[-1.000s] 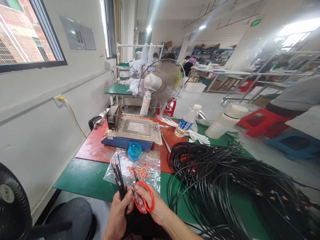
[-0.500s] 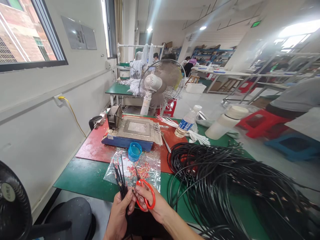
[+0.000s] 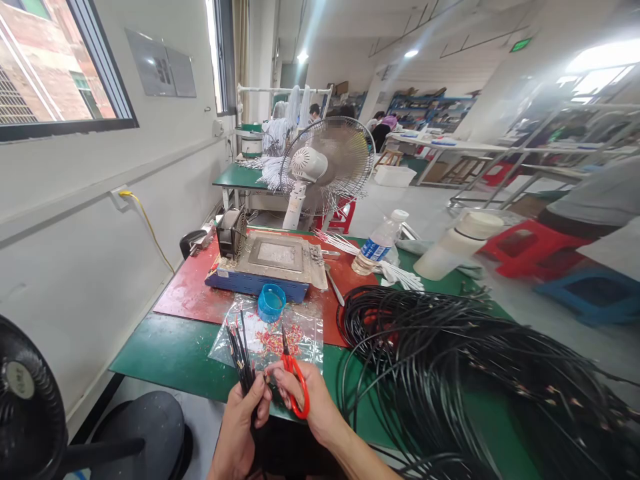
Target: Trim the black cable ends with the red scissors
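A bunch of thin black cables (image 3: 241, 357) stands up out of my left hand (image 3: 243, 413), whose fingers are wrapped round it; some cable ends show red and copper tips. My right hand (image 3: 307, 400) is closed round red-handled scissors (image 3: 296, 380), with the blades pointing up and away. Its thumb and forefinger pinch close to my left fingertips, near the cable ends; whether a wire is between them is too small to tell. Just beyond lies a clear plastic bag (image 3: 315, 333) with scattered red and yellow bits (image 3: 280, 340) on it.
A blue round cup (image 3: 271, 303) stands before a blue-sided heating plate (image 3: 257, 283) with a small black fan (image 3: 231, 233). A large coil of black cable (image 3: 425, 347) covers the table's right. Behind are a water bottle (image 3: 375, 247), white flask (image 3: 457, 247) and large fan (image 3: 327, 167).
The scissors have turned in my right hand, so their blades point more upright and sit slightly farther right. My left hand still holds the cables in nearly the same place.
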{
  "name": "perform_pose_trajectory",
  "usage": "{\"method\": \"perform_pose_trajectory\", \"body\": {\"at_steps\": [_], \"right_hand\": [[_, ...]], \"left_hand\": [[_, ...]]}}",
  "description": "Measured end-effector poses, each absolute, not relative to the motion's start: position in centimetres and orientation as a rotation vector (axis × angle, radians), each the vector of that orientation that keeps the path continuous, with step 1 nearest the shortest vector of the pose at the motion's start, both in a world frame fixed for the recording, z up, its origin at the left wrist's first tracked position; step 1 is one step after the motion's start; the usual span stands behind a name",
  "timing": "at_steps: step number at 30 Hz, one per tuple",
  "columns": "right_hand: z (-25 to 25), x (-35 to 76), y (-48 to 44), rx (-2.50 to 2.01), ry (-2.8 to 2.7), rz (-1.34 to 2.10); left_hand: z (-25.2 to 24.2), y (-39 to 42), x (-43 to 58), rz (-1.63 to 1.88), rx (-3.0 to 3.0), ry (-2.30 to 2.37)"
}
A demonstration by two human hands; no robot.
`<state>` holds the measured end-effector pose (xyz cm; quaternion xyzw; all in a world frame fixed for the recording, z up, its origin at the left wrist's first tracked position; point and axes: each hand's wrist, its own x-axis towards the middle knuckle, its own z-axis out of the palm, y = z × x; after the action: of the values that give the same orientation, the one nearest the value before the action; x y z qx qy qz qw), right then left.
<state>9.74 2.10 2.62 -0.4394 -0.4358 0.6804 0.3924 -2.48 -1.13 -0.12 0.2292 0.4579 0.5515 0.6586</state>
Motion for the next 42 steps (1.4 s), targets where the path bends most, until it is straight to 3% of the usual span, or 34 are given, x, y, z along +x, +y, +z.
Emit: {"method": "perform_pose_trajectory", "body": {"at_steps": [4, 8, 13, 17, 26, 35, 42], "right_hand": [[2.2, 10.0, 2.2, -1.181, -1.284, 1.540], [1.9, 10.4, 1.8, -1.140, -1.650, 0.999], [1.7, 11.2, 1.2, -0.743, -2.083, 0.237], [1.7, 11.4, 1.4, -0.569, -2.304, -0.053], [2.1, 11.6, 1.9, -0.475, -2.227, -0.102], [6.2, 12.8, 8.9, -1.155, -1.527, 0.575], [6.4, 12.0, 13.4, -1.323, -1.565, 0.626]], "left_hand": [[0.0, -1.0, -2.4, 1.279, 0.480, 1.043], [0.7, -1.0, -2.5, 1.276, 0.195, 0.980], [1.4, -1.1, -2.5, 1.195, -0.048, 0.766], [1.7, -1.1, -2.4, 1.133, -0.199, 0.690], [1.2, -1.1, -2.2, 1.214, -0.088, 0.769], [-0.4, -0.3, -2.6, 1.528, 0.356, 1.117], [-1.6, 0.5, -2.5, 1.629, 0.470, 1.184]]}}
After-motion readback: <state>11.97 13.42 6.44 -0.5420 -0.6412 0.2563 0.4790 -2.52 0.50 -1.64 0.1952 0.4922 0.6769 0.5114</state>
